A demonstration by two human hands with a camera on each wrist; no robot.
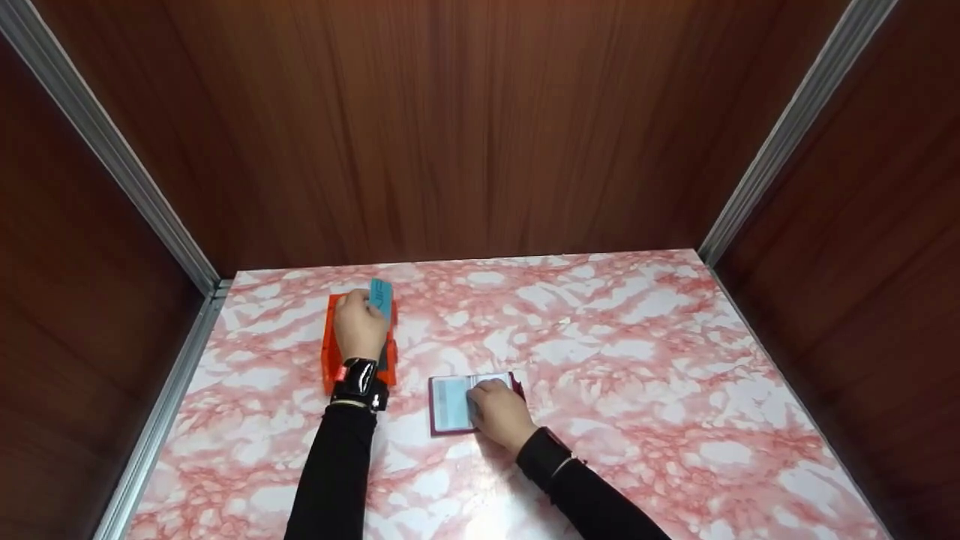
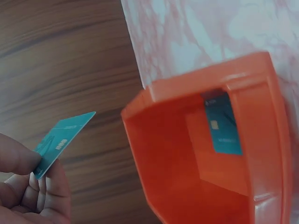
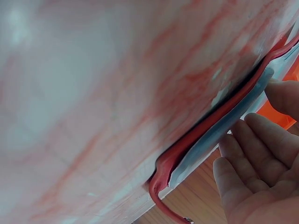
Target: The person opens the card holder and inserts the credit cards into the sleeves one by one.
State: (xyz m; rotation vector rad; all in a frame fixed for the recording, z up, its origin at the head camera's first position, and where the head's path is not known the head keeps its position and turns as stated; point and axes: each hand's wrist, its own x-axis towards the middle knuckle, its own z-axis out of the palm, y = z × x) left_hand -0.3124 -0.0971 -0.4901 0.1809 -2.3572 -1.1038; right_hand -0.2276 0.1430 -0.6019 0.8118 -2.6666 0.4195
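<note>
My left hand (image 1: pixel 360 328) pinches a teal chip card (image 1: pixel 381 295) between thumb and fingers, above an orange plastic bin (image 1: pixel 330 356). In the left wrist view the pinched card (image 2: pixel 63 140) is tilted, outside the bin's rim (image 2: pixel 210 77). A second teal card (image 2: pixel 223 123) is inside that bin, against its orange surface. My right hand (image 1: pixel 501 412) rests on an open dark red card holder (image 1: pixel 450 405) with clear sleeves. Seen from the right wrist, the fingertips (image 3: pixel 251 120) touch the bluish sleeves (image 3: pixel 205 147) above the red cover (image 3: pixel 201 128), fingers only loosely bent.
The table top (image 1: pixel 622 352) has a red and white marbled surface. Brown wood-grain panels (image 1: pixel 465 135) enclose it at the back and both sides, with metal rails (image 1: pixel 795 127) at the corners. The bin stands left of the card holder.
</note>
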